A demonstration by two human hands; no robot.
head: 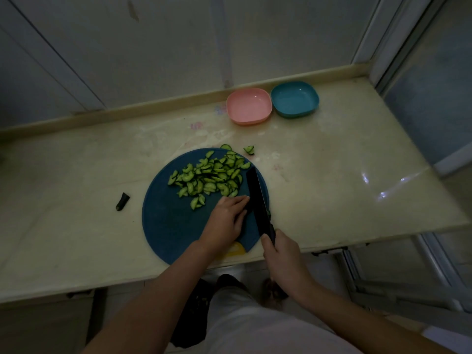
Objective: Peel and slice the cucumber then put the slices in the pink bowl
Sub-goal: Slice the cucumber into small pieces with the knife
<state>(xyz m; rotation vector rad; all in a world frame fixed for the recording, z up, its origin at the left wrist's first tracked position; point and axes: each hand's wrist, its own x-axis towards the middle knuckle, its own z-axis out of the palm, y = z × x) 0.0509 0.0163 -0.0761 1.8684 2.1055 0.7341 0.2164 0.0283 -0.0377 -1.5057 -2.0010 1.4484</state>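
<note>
The right hand is closed round the handle of the knife, whose blade stands on the board and points away from the person. The left hand lies just beside the blade. Its fingers and thumb seem to pinch the last dark piece of cucumber, though the light is too poor to be sure. It is probably held this way so that the piece stays steady against the blade.

The slices lie in a heap on the far half of the board, away from the cutting place. 2 or 3 stray slices are on the table past the board's edge. A cut end lies on the table left of the board.

The pink bowl holds nothing. It stands at the back of the table, touching a blue bowl and well apart from the board. I judge that the slicing is nearly finished and the moving of slices is not yet begun.
</note>
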